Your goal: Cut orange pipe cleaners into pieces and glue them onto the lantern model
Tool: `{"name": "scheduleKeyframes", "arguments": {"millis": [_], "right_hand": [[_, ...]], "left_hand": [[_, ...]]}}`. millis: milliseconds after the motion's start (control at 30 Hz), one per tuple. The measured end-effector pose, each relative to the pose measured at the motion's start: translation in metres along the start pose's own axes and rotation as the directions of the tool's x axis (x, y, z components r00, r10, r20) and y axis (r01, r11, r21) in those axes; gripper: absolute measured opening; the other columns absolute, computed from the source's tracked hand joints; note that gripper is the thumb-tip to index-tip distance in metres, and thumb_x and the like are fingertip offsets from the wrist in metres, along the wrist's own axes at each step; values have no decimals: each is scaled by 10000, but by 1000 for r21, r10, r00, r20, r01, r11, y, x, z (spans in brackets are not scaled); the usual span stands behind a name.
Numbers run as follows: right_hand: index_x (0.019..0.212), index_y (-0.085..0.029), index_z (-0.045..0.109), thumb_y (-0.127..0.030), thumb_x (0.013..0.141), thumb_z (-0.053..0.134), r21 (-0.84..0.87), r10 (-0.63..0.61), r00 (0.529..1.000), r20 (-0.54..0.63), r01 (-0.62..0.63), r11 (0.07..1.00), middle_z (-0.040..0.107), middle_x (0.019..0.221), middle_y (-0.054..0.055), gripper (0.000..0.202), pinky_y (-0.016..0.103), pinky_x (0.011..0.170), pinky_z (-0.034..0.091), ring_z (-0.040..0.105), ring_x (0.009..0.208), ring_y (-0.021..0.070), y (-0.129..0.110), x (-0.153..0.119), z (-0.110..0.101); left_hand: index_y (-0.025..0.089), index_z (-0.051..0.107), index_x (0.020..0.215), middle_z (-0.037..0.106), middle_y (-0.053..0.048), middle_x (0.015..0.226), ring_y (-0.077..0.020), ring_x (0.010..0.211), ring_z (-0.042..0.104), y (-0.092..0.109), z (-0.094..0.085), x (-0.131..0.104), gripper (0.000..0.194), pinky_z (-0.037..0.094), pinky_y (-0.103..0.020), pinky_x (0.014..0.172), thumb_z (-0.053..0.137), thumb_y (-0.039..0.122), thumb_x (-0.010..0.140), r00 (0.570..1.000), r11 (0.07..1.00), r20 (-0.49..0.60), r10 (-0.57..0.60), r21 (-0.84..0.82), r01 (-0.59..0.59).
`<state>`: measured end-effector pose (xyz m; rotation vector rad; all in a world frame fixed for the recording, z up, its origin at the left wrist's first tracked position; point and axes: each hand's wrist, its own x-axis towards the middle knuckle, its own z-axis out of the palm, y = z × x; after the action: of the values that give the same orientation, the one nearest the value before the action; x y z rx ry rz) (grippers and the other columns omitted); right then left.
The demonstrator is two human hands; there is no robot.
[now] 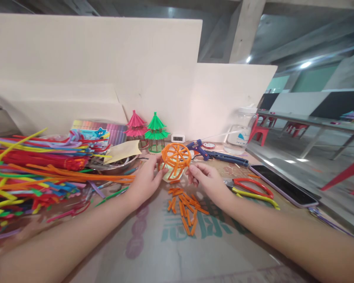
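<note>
An orange wheel-shaped frame [177, 156] made of fuzzy stems, with spokes across its round top, is held up between my two hands. My left hand [150, 173] grips its left side between thumb and fingers. On the right, my right hand [203, 176] has its thumb and fingers pinched together at the frame's right edge. Below the frame, several short orange pieces [187, 208] lie in a loose pile on the table. A pale round thing [172, 174] shows behind the frame's lower part.
Bundles of coloured stems [41, 173] cover the left side. Behind stand a pink pagoda [135, 126] and a green one [156, 131]. To the right are a blue glue gun [199, 149], pliers [253, 188], a phone [283, 184] and a clear bottle [240, 131].
</note>
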<state>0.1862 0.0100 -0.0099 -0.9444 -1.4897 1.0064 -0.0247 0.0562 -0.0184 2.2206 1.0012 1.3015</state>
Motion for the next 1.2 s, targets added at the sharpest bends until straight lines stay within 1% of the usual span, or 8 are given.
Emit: {"name": "scheduleKeyframes", "arguments": {"millis": [400, 733, 833, 900, 967, 1000, 1100, 1200], "right_hand": [[665, -184, 561, -467, 826, 600, 35, -5, 1000, 27, 4, 999, 560, 573, -22, 328, 247, 515, 388, 482, 528, 112, -9, -2, 1], [643, -186, 532, -489, 836, 590, 20, 4, 999, 45, -5, 1000, 540, 577, -25, 364, 256, 532, 392, 474, 527, 110, -11, -2, 2], [625, -180, 525, -532, 881, 522, -65, -30, 999, 45, 33, 997, 516, 558, -20, 435, 267, 536, 379, 463, 520, 112, -8, -2, -6], [653, -179, 528, -521, 900, 507, -185, -115, 993, -18, 109, 977, 480, 555, -30, 423, 265, 526, 354, 436, 521, 110, -7, -1, -15], [815, -172, 577, -457, 900, 547, -327, -262, 964, -50, 232, 916, 463, 595, -42, 299, 258, 529, 349, 427, 544, 113, -8, 0, -24], [949, -172, 589, -418, 892, 577, -402, -339, 941, -12, 306, 863, 468, 630, -43, 253, 257, 539, 359, 435, 564, 117, -10, 1, -29], [1289, -203, 486, -346, 884, 617, -584, -493, 827, 270, 548, 598, 521, 753, -17, 449, 275, 597, 409, 493, 648, 142, -16, 4, -38], [1332, -223, 460, -330, 918, 579, -662, -523, 726, 447, 662, 352, 582, 860, 26, 444, 306, 659, 439, 533, 729, 171, -22, 7, -40]], "left_hand": [[207, 499, 1290, 578, -122, 1277, -274, 1193, 553, -1, 0, 0, 418, 484, -464, 993, 548, 250, 877, 1000, 999, 13, -5, 49, 4], [215, 493, 1295, 579, -123, 1278, -277, 1194, 556, -4, 1, 0, 412, 489, -475, 988, 541, 279, 891, 1000, 998, 18, 7, 70, -8], [206, 494, 1277, 590, -124, 1258, -279, 1195, 556, -4, 0, 0, 390, 482, -481, 995, 533, 307, 901, 999, 997, 29, -14, 74, 11], [199, 493, 1261, 592, -122, 1258, -278, 1199, 554, -3, 0, 1, 375, 476, -484, 1004, 520, 331, 911, 999, 997, 37, -31, 72, 28], [196, 491, 1253, 584, -120, 1274, -274, 1197, 558, -3, -1, 1, 370, 476, -483, 1005, 513, 346, 916, 998, 997, 40, -40, 72, 37], [197, 490, 1254, 578, -119, 1287, -273, 1198, 558, -3, -1, 1, 370, 478, -481, 1003, 511, 347, 916, 998, 997, 43, -40, 71, 37], [205, 482, 1266, 567, -117, 1307, -276, 1218, 544, -3, -1, 1, 377, 483, -476, 998, 509, 345, 917, 998, 997, 55, -32, 78, 28], [208, 472, 1287, 564, -122, 1299, -280, 1214, 545, -3, -1, 1, 393, 484, -476, 993, 512, 334, 916, 998, 996, 66, -23, 89, 17]]}}
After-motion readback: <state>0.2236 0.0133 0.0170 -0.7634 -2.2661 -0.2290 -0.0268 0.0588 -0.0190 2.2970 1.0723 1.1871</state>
